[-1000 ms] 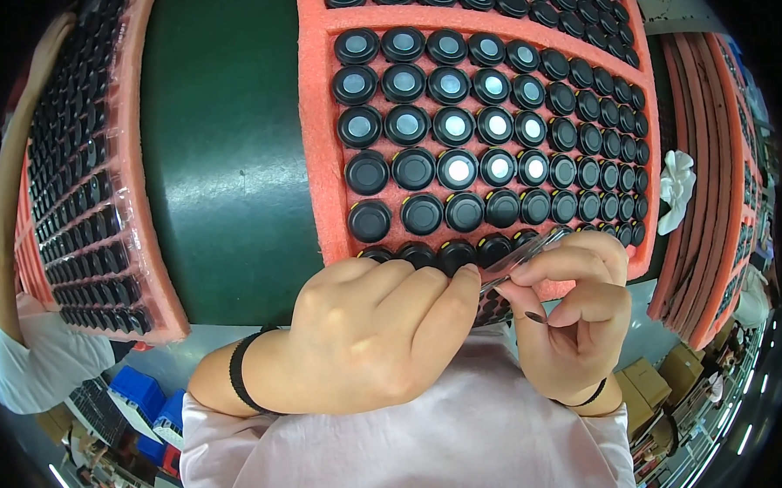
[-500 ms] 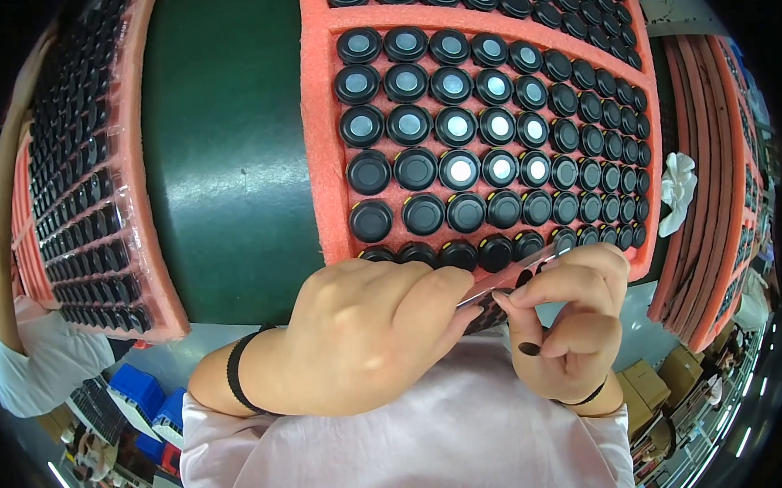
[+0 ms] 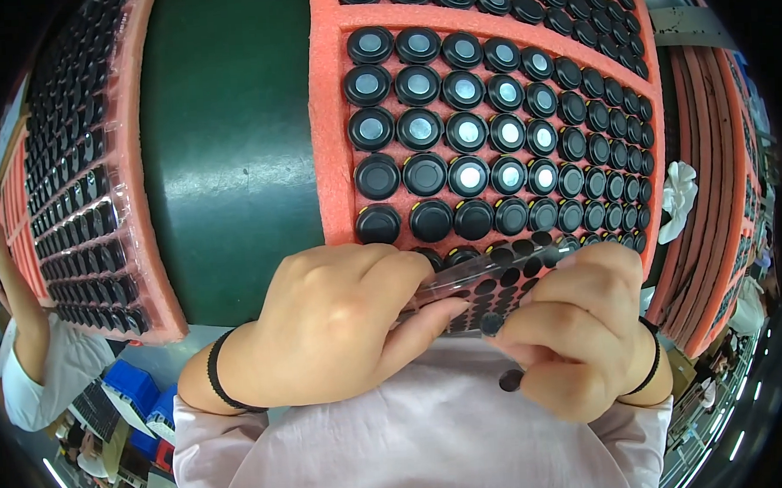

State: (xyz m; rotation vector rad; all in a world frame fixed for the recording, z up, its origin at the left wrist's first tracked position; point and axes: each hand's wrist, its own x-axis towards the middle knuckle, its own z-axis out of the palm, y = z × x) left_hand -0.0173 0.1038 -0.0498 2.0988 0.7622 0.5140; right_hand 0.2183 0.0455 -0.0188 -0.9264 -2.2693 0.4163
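My left hand (image 3: 333, 325) is closed on a clear sheet dotted with black round stickers (image 3: 489, 283), held tilted over the near edge of a pink foam tray (image 3: 333, 159). At the sheet's lower right, my right hand (image 3: 578, 332) has its fingers bent together. A dark round sticker (image 3: 492, 324) sits at its fingertips, and a second dark sticker (image 3: 509, 380) shows lower by the same hand. In the tray stand rows of round black caps (image 3: 376, 177). Several in the far left rows bear silvery discs (image 3: 468, 132); nearer ones have plain black tops.
A second foam tray of black parts (image 3: 145, 211) lies left beyond a green work surface (image 3: 230, 155). On the right are stacked pink foam sheets (image 3: 702, 169) and a crumpled white tissue (image 3: 677, 198). Another person's arm (image 3: 29, 338) is at far left, above blue crates (image 3: 134, 390).
My right hand has drawn down, its fingers closing in more. The left hand has shifted left, and more of the sticker sheet shows. The other person's arm has lowered at far left.
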